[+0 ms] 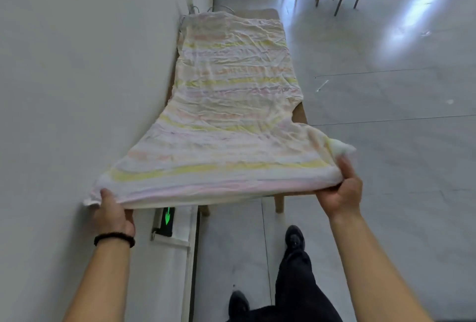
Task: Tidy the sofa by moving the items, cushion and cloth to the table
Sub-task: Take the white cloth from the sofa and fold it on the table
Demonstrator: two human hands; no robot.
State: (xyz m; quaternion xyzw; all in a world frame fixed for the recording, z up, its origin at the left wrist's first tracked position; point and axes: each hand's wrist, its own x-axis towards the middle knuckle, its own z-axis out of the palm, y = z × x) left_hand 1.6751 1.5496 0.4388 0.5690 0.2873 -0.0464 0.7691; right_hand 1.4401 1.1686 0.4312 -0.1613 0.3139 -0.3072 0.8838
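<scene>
Cloth (231, 105) spread along the sofa (300, 114), its near edge lifted in your grasp.
Your left hand (113, 215) and right hand (340, 193) each pinch a near corner. The cloth has not yet reached the table, which isn't plainly in view, and anything beneath it is hidden.

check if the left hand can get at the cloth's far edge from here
Probably not: the left hand grips the near corner of the cloth, and the far edge lies across the whole seat, past the outstretched arm.
</scene>
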